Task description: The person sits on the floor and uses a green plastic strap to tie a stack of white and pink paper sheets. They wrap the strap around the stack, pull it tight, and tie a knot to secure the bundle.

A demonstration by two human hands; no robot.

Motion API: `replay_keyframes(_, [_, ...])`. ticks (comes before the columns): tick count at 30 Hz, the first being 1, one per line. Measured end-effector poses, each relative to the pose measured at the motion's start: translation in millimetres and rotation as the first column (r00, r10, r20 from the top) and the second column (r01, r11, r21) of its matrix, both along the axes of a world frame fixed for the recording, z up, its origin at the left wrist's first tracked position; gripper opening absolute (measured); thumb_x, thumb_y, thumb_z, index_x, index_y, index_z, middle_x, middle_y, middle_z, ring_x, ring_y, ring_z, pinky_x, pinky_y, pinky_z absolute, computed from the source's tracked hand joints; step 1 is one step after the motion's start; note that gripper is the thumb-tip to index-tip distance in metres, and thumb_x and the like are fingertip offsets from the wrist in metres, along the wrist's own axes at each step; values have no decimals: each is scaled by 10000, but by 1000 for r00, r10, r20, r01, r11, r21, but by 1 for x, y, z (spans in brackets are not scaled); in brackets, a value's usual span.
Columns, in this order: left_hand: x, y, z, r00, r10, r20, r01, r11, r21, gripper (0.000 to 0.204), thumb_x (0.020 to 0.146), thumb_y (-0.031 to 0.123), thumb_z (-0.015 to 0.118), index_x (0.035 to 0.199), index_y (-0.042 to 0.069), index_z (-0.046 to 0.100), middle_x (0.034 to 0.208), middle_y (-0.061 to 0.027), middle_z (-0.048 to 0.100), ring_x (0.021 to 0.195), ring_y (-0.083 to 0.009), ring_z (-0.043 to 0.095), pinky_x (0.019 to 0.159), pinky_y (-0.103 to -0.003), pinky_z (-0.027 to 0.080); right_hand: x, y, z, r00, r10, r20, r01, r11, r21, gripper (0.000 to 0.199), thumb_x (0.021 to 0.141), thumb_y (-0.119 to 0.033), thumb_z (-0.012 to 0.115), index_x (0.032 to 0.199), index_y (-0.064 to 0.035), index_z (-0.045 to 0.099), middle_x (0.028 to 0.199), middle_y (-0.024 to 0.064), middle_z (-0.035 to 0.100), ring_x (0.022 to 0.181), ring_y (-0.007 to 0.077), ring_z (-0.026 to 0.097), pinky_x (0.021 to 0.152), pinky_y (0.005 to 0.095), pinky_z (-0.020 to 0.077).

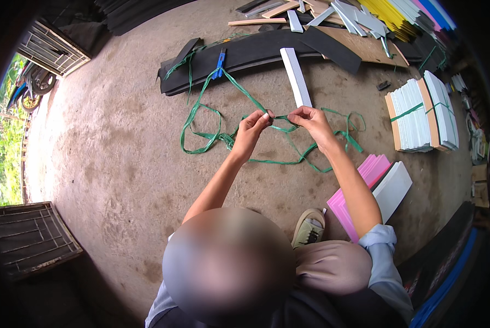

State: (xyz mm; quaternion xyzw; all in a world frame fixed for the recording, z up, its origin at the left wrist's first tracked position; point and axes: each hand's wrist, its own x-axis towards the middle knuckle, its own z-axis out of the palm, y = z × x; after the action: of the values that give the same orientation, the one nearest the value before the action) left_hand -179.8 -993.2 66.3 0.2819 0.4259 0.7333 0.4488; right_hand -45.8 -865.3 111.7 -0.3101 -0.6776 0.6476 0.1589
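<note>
Now both hands (283, 123) pinching green strap (280, 117).

strap (217, 112): thin, flat, green plastic band
state: slack and tangled, one short stretch pulled taut
pose: loose loops, with a long run leading away
place: sprawled over the concrete floor (119, 153), the taut stretch raised above it

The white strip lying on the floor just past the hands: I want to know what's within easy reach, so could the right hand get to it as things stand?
Probably yes. The white strip lies just beyond the right hand on bare floor, nothing between them. But both hands pinch the green strap, so it would need releasing first.
</note>
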Motion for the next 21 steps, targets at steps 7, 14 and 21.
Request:
replay_keyframes(7, [14,1,12,993,46,108,-34,993,-117,265,891,223,495,1033,-1,507,991,-64,542,1003,-158,505,903,-291,408,2,0,1,998,-59,-37,58,998,-38,126,778,-140,635,829,-25,628,757,19,615,742,86,561,674,215,430])
replay_keyframes(14, [18,3,7,992,112,-61,-121,978,-169,208,857,205,560,893,4,522,858,-71,596,816,-130,575,764,-256,467,-6,-10,-2,993,-79,-88,73,995,-69,141,803,-125,602,861,3,610,778,55,629,663,86,571,576,201,448])
replay_keyframes(21, [-3,-4,15,995,-94,-23,82,948,-308,180,887,264,510,908,92,459,605,85,337,523,-23,282,458,-203,222,3,10,5,999,-47,25,46,997,58,143,843,-133,552,868,7,568,607,-12,514,460,23,401,400,172,287])
